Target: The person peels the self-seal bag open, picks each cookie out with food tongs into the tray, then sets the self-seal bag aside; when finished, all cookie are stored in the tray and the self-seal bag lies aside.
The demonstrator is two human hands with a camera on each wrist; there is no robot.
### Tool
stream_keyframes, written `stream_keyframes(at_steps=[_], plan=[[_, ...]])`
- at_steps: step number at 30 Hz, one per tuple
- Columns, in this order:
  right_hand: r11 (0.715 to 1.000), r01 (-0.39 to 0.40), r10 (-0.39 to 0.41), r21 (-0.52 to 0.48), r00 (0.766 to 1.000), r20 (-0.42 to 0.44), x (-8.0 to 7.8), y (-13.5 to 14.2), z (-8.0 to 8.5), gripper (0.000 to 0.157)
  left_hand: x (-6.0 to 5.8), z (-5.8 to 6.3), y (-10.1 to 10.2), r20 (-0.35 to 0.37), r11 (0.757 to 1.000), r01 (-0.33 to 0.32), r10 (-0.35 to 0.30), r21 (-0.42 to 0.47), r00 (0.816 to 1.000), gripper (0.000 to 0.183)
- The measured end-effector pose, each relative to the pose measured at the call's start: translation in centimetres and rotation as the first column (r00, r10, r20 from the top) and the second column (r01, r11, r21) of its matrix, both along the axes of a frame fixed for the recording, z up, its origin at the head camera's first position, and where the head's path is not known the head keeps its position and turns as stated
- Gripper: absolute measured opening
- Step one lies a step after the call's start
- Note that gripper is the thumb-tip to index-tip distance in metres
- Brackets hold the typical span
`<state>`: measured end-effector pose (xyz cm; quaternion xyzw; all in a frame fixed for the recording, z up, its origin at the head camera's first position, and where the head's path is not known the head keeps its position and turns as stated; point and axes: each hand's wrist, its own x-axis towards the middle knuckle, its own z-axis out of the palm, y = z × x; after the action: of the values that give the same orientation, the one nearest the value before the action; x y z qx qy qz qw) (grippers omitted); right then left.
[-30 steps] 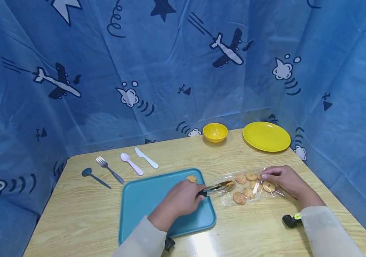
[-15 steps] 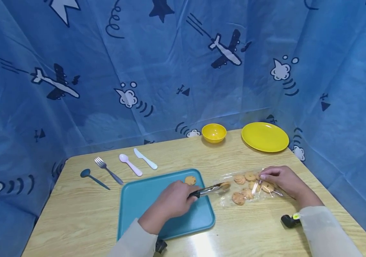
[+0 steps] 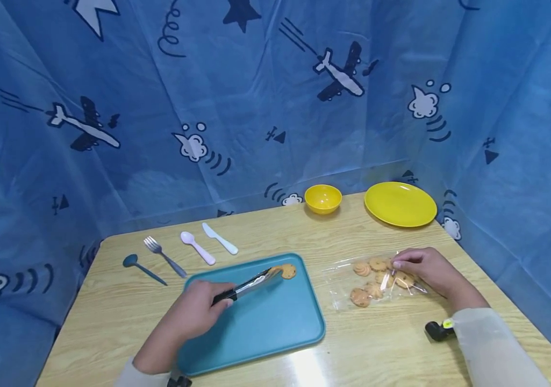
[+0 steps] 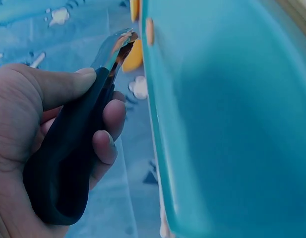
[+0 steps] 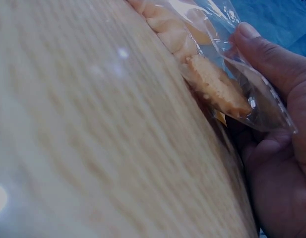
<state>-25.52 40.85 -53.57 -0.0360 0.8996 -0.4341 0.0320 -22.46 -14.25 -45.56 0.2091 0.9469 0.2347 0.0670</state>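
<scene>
A: Starting at the left, what lies at 10 to 11 o'clock from your tray?
B: On the worktop (image 3: 86,322) you have a dark spoon (image 3: 147,272), a fork (image 3: 166,258), a pale spoon (image 3: 200,249) and a knife (image 3: 220,239): 4 pieces laid apart, perhaps so you can tell them at a glance.
A: And your left hand (image 3: 201,309)?
B: It's over the 9 o'clock side of the teal tray (image 3: 265,317), clamped on the black handle of the tongs (image 3: 252,282). You likely hold them that far back so only the metal reaches toward 1 o'clock.
A: What's at the tips?
B: A cookie (image 3: 289,271) on the tray, near its 1 o'clock corner. Whether you have a 2nd pinched there, I can't tell.
A: Farther right?
B: A yellow bowl (image 3: 323,208) stands at 1 o'clock. At 3 o'clock, just beside your tray, lies the clear bag (image 3: 338,271), more cookies (image 3: 359,297) inside. A yellow plate (image 3: 401,204) sits at 2 o'clock, well apart.
A: And your right hand (image 3: 425,271)?
B: You're pinching the bag's film toward its 2 o'clock edge, presumably to keep something so light from sliding.
</scene>
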Motion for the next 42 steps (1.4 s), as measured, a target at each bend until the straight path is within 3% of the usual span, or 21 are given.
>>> stream_keyframes(at_steps=[5,9,15,23,37,42], plan=[[0.999,0.015,-0.015,0.04,1.0,0.01,0.2,0.3,0.1,0.032,-0.2,-0.8,-1.2,0.035,0.999,-0.03,0.029,0.017,0.999,0.03],[0.999,0.017,-0.017,0.031,1.0,0.01,0.2,0.2,0.1,0.031,-0.5,-1.5,-1.4,0.053,0.999,-0.031,0.029,0.027,0.998,0.032],[1.0,0.01,-0.011,0.023,1.0,0.008,0.2,0.0,0.0,0.03,-0.9,-2.0,-1.6,0.067,0.997,-0.081,0.079,0.015,0.995,0.035],[1.0,0.002,-0.002,0.011,1.0,-0.003,-0.1,-0.1,0.1,0.029,-0.9,-1.6,-1.9,0.077,0.991,-0.131,0.131,0.002,0.988,0.036],[1.0,0.003,-0.003,0.003,1.0,0.01,0.0,-0.3,0.0,0.03,-1.0,-1.4,-2.2,0.079,0.987,-0.164,0.163,-0.006,0.983,0.038],[1.0,0.004,-0.005,0.025,1.0,0.013,0.1,-0.2,0.2,0.031,-1.1,-0.8,-1.3,0.04,0.992,-0.122,0.122,0.003,0.992,0.036]])
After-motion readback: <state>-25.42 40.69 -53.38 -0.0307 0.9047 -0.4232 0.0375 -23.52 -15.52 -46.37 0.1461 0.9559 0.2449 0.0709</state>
